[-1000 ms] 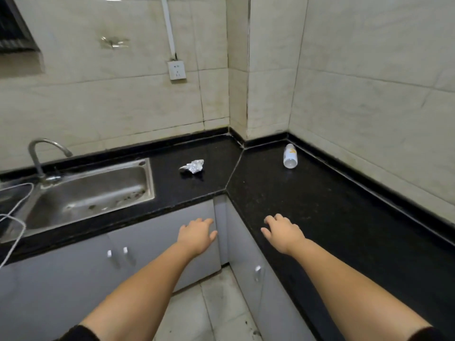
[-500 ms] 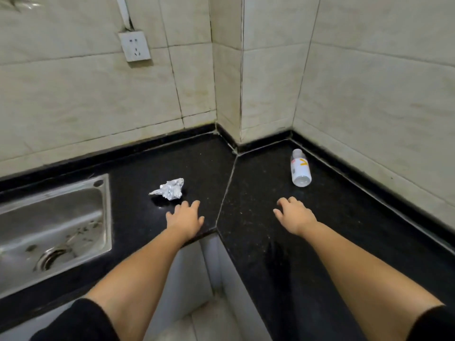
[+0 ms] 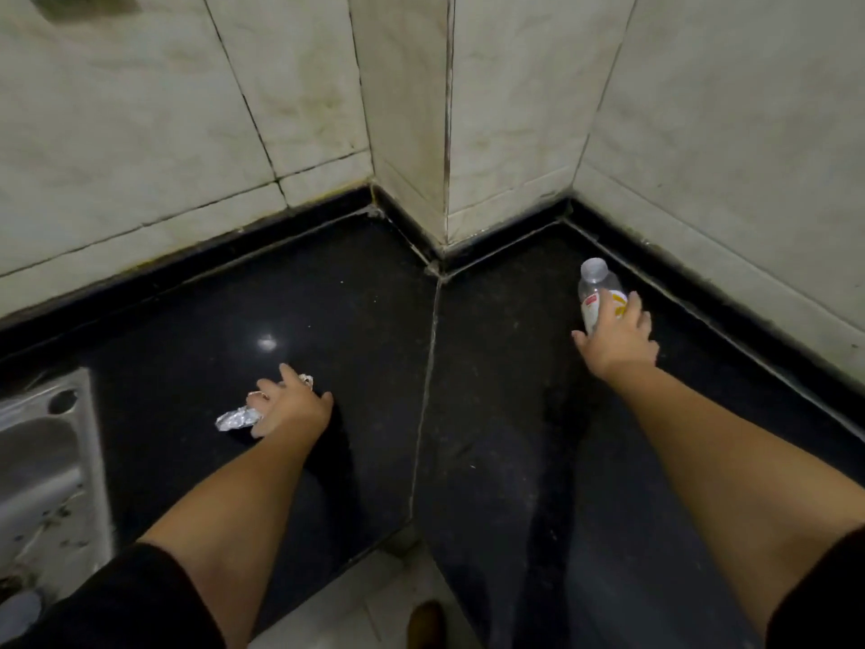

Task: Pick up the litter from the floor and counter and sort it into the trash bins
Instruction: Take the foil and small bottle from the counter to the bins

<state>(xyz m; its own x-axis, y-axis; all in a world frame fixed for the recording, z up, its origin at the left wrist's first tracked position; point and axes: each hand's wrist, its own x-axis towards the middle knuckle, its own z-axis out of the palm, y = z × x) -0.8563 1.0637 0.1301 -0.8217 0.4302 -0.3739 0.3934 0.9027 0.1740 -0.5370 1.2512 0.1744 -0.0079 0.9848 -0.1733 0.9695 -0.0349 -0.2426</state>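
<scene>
A crumpled ball of silver foil [image 3: 232,419] lies on the black stone counter [image 3: 491,428], left of the seam. My left hand [image 3: 292,409] covers it, fingers and thumb closed around it; only its left end sticks out. A small clear plastic bottle [image 3: 593,279] with a white and yellow label lies on its side near the right wall, neck pointing away. My right hand [image 3: 618,341] rests on its lower half, fingers curled over the label. Both items still touch the counter.
A steel sink [image 3: 42,461] is sunk into the counter at the far left. Tiled walls with a jutting corner column [image 3: 444,133] close off the back and right. Pale floor tiles [image 3: 360,606] and a shoe tip [image 3: 423,623] show below the counter's inner corner.
I have leaned in over the counter. My left hand reached forward onto the foil ball and closed on it. My right hand moved forward and right onto the bottle.
</scene>
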